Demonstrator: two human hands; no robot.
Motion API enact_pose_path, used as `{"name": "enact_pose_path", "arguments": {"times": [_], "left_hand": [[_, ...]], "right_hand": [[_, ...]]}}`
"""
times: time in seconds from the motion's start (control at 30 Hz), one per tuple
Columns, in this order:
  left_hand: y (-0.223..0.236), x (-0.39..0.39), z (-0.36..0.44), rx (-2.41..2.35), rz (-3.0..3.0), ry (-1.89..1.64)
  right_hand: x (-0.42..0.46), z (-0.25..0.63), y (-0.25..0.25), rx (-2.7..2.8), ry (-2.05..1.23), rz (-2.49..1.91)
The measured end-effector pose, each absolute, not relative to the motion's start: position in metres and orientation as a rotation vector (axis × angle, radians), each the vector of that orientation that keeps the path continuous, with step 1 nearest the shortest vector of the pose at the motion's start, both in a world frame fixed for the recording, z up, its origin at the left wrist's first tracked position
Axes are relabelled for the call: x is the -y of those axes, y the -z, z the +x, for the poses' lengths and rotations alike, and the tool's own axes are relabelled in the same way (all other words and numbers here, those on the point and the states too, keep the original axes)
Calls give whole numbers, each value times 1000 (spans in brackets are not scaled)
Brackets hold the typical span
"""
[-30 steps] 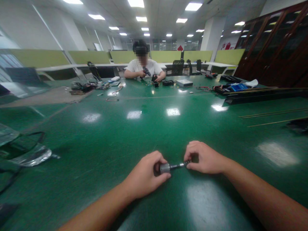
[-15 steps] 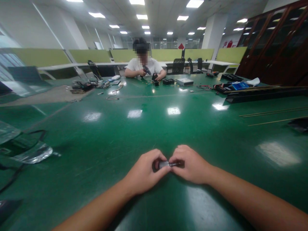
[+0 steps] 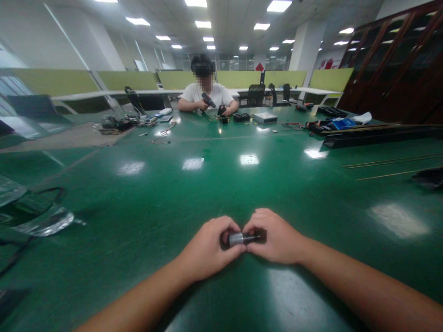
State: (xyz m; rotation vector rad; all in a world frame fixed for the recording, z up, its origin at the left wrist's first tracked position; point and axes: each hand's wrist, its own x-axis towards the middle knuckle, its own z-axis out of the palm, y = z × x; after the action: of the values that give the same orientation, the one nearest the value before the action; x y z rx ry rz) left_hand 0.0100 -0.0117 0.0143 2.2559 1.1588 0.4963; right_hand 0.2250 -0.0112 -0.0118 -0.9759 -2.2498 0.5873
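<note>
L hand (image 3: 209, 249): cyl. (image 3: 236, 238), R hand (image 3: 281, 240) round rod (image 3: 249, 238) — blk box (image 3: 241, 117), contents unclear

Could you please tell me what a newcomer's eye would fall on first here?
Probably the left hand at lower centre, holding a silver cylinder, with the right hand curved close around the dark shaft beside it. Next might come the broad, glossy green table, then the person in white at its far side, holding a drill-like tool.

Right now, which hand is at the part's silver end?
The left hand: its thumb and fingers grip the silver end, while the right hand curls around the dark shaft.
</note>
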Motion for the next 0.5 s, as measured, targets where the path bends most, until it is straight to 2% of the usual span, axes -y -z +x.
{"name": "enact_pose_path", "arguments": {"times": [0.5], "left_hand": [[-16,13,11,-1172,2277,-490]], "right_hand": [[12,224,11,2248,-613,-992]]}}
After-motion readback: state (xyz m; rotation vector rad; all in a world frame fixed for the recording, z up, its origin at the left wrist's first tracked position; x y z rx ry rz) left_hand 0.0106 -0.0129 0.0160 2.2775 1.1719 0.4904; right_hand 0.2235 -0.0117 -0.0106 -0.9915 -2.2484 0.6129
